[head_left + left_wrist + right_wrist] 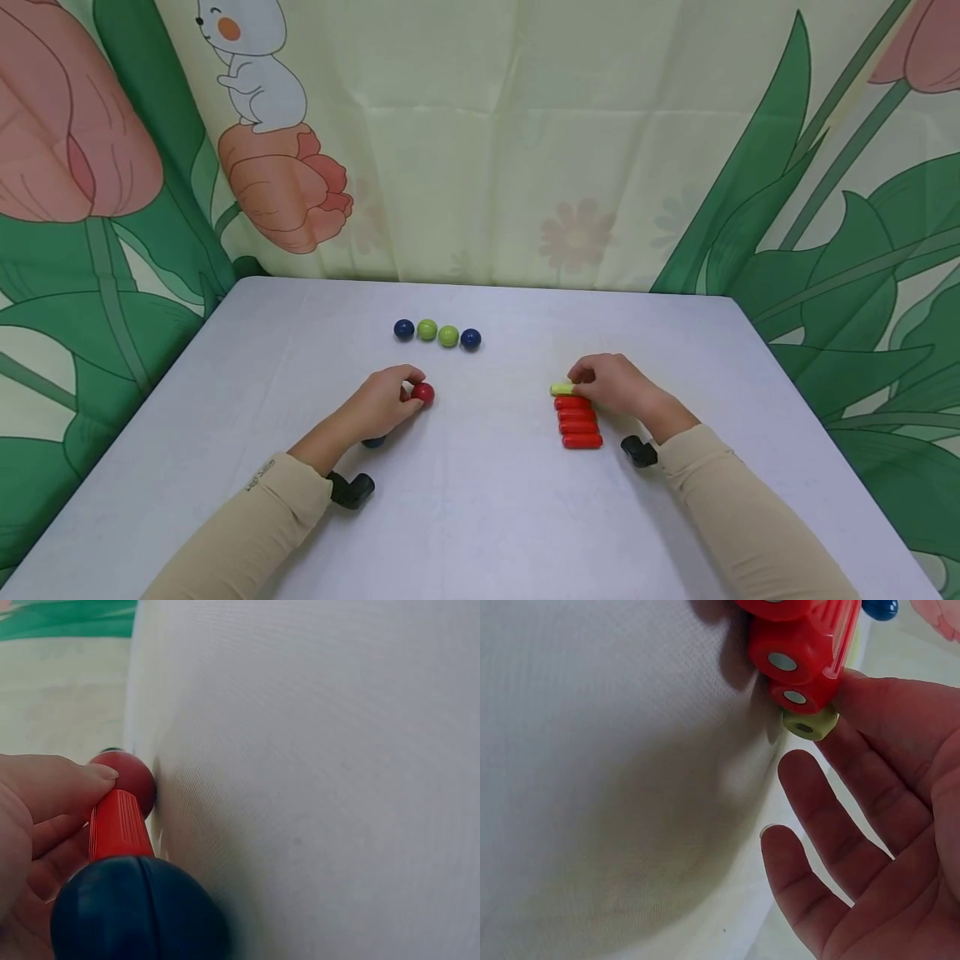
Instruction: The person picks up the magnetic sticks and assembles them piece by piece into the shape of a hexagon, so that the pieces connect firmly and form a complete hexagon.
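Note:
My left hand [382, 404] pinches a red ball [423, 394] between thumb and fingers, low over the table. In the left wrist view a red ribbed rod [118, 829] runs from that ball to a dark blue ball [139, 915]; in the head view the hand mostly hides this blue ball. At the right, my right hand [618, 387] holds a yellow-green rod [561, 389] with thumb and index finger, its other fingers spread. This rod lies at the far end of a row of several red rods [579, 427] with silvery round ends [782, 661].
Beyond the hands, two dark blue balls [471, 338] and two green balls [448, 336] form a line on the white-covered table [495, 517]. A printed curtain [480, 167] hangs behind the table's far edge. Each wrist wears a small black camera [352, 491].

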Motion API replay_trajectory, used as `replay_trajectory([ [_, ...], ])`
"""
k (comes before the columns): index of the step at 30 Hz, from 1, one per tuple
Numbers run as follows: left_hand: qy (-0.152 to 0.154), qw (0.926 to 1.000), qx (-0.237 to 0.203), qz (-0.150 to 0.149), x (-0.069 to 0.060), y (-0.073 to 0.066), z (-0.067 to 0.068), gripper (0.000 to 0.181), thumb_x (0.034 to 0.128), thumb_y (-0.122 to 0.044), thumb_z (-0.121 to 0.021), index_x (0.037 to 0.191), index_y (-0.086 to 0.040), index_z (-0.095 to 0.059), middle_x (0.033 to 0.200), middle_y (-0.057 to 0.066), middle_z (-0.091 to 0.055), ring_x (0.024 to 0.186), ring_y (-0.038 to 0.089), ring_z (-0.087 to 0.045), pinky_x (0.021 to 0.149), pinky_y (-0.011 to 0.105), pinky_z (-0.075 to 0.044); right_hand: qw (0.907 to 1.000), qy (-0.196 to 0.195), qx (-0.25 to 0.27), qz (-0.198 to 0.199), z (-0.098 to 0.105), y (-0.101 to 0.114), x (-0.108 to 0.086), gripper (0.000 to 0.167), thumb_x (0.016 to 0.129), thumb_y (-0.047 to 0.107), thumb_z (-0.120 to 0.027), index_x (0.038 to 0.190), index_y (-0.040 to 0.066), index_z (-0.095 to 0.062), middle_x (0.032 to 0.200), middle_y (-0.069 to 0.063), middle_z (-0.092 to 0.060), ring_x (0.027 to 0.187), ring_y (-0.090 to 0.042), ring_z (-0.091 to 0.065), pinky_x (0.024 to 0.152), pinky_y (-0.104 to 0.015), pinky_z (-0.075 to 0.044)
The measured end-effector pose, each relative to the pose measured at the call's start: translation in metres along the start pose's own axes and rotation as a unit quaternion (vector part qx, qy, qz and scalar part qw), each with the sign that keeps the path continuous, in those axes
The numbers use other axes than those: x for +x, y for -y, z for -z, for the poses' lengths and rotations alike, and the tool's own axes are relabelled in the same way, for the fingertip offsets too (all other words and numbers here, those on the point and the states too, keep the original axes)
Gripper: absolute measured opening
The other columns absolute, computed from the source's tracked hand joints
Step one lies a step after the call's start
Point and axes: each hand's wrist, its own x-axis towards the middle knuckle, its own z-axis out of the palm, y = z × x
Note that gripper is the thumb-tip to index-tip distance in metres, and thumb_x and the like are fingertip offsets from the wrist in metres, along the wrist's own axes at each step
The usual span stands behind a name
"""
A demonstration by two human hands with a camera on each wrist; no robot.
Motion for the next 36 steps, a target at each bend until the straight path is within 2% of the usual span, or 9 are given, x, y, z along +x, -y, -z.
replay_trajectory([
  [11, 0.0, 1.0, 0.003, -0.004, 0.0, 0.002, 0.0, 0.038, 0.0921, -0.011, -0.073, 0.127, -0.005, -0.061, 0.104, 0.005, -0.062, 0.088, 0.019, -0.056, 0.077, 0.03, -0.053, 0.9999, 0.012, -0.008, -0.008, -0.001, 0.006, 0.008, 0.029, 0.094, 0.013, -0.069, 0.121, 0.003, -0.067, 0.106, -0.007, -0.065, 0.096, -0.025, -0.058, 0.085, -0.037, -0.054],
  [16, 0.001, 1.0, 0.008, -0.002, 0.0, 0.002, 0.0, 0.038, 0.0921, -0.011, -0.073, 0.127, -0.005, -0.061, 0.104, 0.005, -0.062, 0.088, 0.019, -0.056, 0.077, 0.029, -0.053, 0.9999, 0.01, -0.014, 0.0, -0.002, 0.01, 0.011, 0.028, 0.093, 0.013, -0.07, 0.119, 0.003, -0.067, 0.101, -0.007, -0.065, 0.091, -0.024, -0.057, 0.077, -0.033, -0.055],
  [25, 0.004, 0.9999, 0.009, -0.002, -0.001, 0.003, 0.002, 0.038, 0.0925, -0.012, -0.073, 0.128, -0.005, -0.061, 0.104, 0.006, -0.063, 0.089, 0.019, -0.056, 0.078, 0.03, -0.053, 0.9998, 0.003, 0.002, 0.018, -0.004, 0.036, 0.012, 0.028, 0.094, 0.012, -0.069, 0.121, 0.005, -0.067, 0.104, -0.009, -0.064, 0.087, -0.024, -0.056, 0.067, -0.028, -0.053],
  [27, 0.003, 0.9999, 0.011, -0.003, 0.0, 0.003, 0.002, 0.038, 0.0924, -0.012, -0.073, 0.128, -0.005, -0.062, 0.105, 0.005, -0.063, 0.089, 0.019, -0.056, 0.078, 0.03, -0.053, 0.9995, 0.005, -0.004, 0.031, -0.006, 0.044, 0.013, 0.027, 0.094, 0.012, -0.069, 0.12, 0.006, -0.068, 0.104, -0.008, -0.065, 0.088, -0.023, -0.056, 0.068, -0.029, -0.053],
  [34, 0.004, 1.0, 0.008, -0.003, 0.0, 0.003, 0.002, 0.037, 0.0923, -0.012, -0.073, 0.127, -0.005, -0.062, 0.105, 0.005, -0.063, 0.089, 0.019, -0.056, 0.078, 0.03, -0.053, 0.9956, 0.005, -0.031, 0.088, -0.016, 0.07, 0.023, 0.016, 0.093, 0.012, -0.069, 0.109, 0.01, -0.072, 0.1, -0.001, -0.068, 0.091, -0.02, -0.057, 0.088, -0.037, -0.049],
  [36, 0.003, 1.0, 0.006, -0.003, -0.001, 0.003, 0.001, 0.037, 0.0923, -0.011, -0.073, 0.127, -0.005, -0.062, 0.105, 0.005, -0.063, 0.089, 0.019, -0.056, 0.078, 0.03, -0.053, 0.9941, 0.003, -0.031, 0.104, -0.019, 0.076, 0.027, 0.015, 0.093, 0.012, -0.07, 0.107, 0.011, -0.073, 0.098, 0.001, -0.069, 0.089, -0.019, -0.058, 0.088, -0.036, -0.049],
])
